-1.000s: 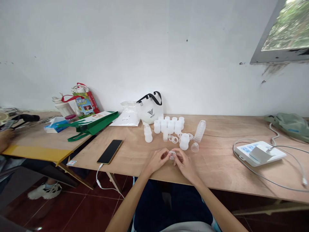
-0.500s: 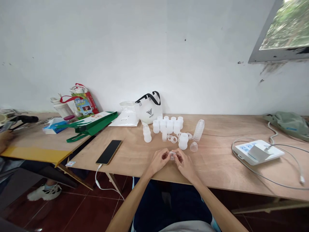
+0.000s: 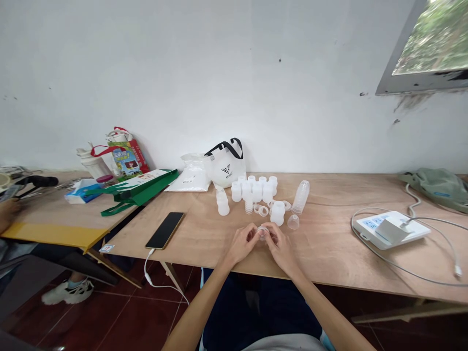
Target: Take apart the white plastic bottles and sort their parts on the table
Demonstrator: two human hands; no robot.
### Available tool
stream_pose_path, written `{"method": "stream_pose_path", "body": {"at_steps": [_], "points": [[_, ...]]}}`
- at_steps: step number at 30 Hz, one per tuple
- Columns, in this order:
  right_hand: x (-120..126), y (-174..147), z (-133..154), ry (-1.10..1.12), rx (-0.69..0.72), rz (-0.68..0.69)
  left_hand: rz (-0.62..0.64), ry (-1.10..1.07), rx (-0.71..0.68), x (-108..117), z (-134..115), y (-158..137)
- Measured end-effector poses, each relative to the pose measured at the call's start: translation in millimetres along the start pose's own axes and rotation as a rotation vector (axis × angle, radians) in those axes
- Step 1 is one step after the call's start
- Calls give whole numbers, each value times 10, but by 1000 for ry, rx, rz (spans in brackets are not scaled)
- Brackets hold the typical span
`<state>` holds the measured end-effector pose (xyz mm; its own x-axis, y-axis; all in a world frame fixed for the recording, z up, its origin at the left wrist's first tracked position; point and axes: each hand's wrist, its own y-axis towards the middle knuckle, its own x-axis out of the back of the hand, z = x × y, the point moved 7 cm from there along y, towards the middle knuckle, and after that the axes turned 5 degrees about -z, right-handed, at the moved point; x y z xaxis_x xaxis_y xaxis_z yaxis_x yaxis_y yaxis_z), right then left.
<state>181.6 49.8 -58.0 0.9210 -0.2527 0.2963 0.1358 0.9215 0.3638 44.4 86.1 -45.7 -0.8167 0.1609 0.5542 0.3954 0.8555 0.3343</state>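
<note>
Near the table's front edge, my left hand (image 3: 241,243) and my right hand (image 3: 280,246) meet fingertip to fingertip. Between them they pinch a small translucent plastic ring (image 3: 262,228), partly covered by the fingers. Just beyond stands a squat white plastic bottle (image 3: 277,213), with a clear dome cap (image 3: 293,222) to its right. Pale rings (image 3: 263,211) lie flat behind the hands, beside a short ribbed stack of clear pieces (image 3: 249,204). Further back is a cluster of several white bottles (image 3: 257,191). A leaning stack of clear caps (image 3: 301,197) rises on the right.
A white bottle stack (image 3: 223,203) stands left of the cluster. On the left lie a phone (image 3: 165,230) on a cable and a green bag (image 3: 146,190). A white tote (image 3: 228,168) leans by the wall. At right sits a power strip (image 3: 387,226) with trailing cables.
My fingers have shifted slightly around the translucent ring, which now appears tilted and more covered by the thumbs. Both hands stay in nearly the same place; the other things on the table have not moved.
</note>
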Motion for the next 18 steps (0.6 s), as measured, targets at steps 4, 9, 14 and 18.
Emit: {"method": "stream_pose_path", "body": {"at_steps": [4, 9, 14, 18], "points": [[-17, 1, -17, -20, 11, 17, -8, 48, -19, -3, 7, 8], [-3, -8, 16, -109, 53, -9, -14, 32, -11, -26, 42, 23], [8, -14, 28, -61, 35, -29, -47, 33, 16, -22, 47, 11], [57, -5, 0, 50, -18, -92, -30, 3, 16, -14, 6, -5]]}}
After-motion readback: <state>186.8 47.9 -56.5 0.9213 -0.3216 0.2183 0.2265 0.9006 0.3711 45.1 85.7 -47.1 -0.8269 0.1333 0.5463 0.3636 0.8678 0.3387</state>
